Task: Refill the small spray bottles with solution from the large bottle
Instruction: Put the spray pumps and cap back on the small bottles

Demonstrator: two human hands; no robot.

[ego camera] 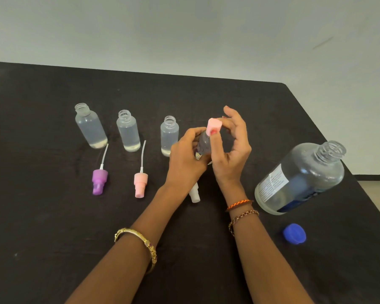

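The dark, matte table (53,216) is carrying everything. Toward its right edge, the large clear plastic bottle with a white-and-blue label (298,178) is standing uncapped, and its round blue cap (294,234) is lying just nearer the front edge. Three small clear plastic bottles, left (90,126), middle (128,131) and right (169,135), are standing open-necked in a row toward the back edge, each holding clear liquid. The left hand (185,159) is wrapping its grip around a fourth small clear bottle (203,144) held above the table's middle, while the right hand (230,148) is pinching that bottle's pink spray top (214,126) between thumb and fingers. A purple spray head with white tube (99,179), a pink one (140,183) and a partly hidden white one (194,194) are lying in front of the row.
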